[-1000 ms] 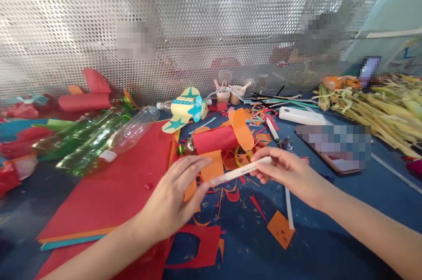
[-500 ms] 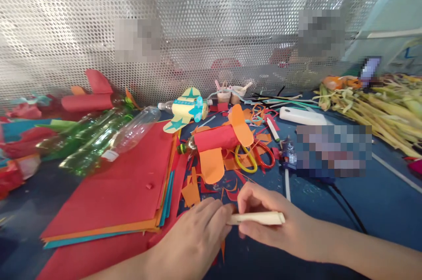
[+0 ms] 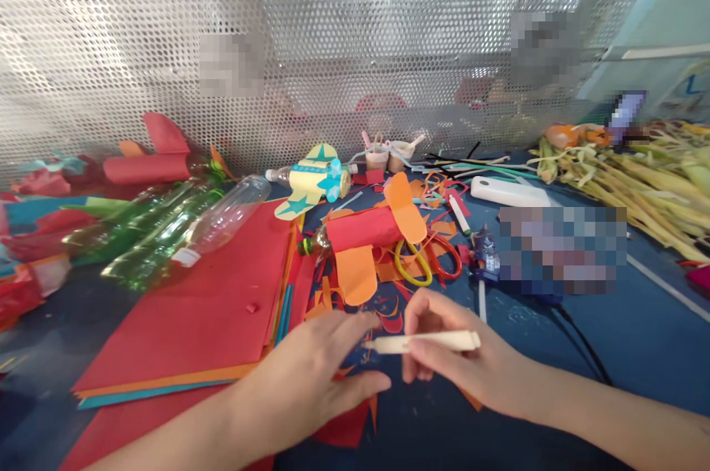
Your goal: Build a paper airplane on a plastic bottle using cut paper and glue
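Observation:
A cream-white marker pen (image 3: pixel 424 342) lies between the thumb and fingers of my right hand (image 3: pixel 444 349), its narrow tip pointing left. My left hand (image 3: pixel 327 364) is open beside that tip, thumb and fingers apart, holding nothing. Red and orange paper scraps (image 3: pixel 391 319) lie under and just beyond both hands. Farther off rests a plastic bottle wrapped in red paper (image 3: pixel 363 228), with orange paper wings (image 3: pixel 358 275). Behind its right end are scissors with yellow and red handles (image 3: pixel 413 264).
Left of my hands is a stack of red, orange and blue paper sheets (image 3: pixel 205 316). Green bottles (image 3: pixel 160 234) and a clear bottle (image 3: pixel 236 216) lie beyond it. A blue glue gun (image 3: pixel 487 256) with a cord is at right, near dried husks (image 3: pixel 626 175). A perforated metal panel (image 3: pixel 355 27) stands behind.
My left hand has let go of the marker's left end and moved left, its fingers spreading. The marker's tip now shows, and my right hand has risen slightly with the marker.

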`<move>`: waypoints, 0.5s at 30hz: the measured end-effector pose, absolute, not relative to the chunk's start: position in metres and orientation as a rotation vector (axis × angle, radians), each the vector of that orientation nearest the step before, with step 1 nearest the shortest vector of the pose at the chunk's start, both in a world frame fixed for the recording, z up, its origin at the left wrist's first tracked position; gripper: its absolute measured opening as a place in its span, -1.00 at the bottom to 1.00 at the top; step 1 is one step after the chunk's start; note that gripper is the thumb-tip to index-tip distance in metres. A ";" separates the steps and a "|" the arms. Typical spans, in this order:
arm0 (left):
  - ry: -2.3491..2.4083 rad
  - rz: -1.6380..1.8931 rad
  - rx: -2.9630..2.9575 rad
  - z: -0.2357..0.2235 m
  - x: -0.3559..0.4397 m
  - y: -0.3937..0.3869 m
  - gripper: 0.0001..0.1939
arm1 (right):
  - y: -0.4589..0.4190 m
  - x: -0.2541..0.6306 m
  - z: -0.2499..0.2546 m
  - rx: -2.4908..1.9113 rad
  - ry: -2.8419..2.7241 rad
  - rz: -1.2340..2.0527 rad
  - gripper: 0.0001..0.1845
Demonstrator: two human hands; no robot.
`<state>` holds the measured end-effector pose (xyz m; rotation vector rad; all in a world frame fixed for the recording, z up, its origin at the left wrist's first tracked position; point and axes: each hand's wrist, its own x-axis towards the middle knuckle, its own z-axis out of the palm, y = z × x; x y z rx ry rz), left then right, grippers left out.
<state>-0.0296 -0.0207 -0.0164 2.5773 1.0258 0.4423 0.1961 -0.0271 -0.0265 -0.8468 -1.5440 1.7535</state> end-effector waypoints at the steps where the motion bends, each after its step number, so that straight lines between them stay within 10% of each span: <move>1: 1.072 0.396 2.541 -0.010 -0.034 -0.017 -0.52 | -0.024 0.198 -0.027 -0.858 -1.488 1.714 -0.79; 11: 1.083 -0.315 2.432 0.019 -0.073 -0.012 -0.12 | -0.009 0.209 -0.028 -0.989 -1.393 1.447 -0.82; 15: 1.123 -0.048 2.502 0.006 -0.074 -0.026 -0.57 | -0.011 0.208 -0.029 -0.940 -1.412 1.427 -0.82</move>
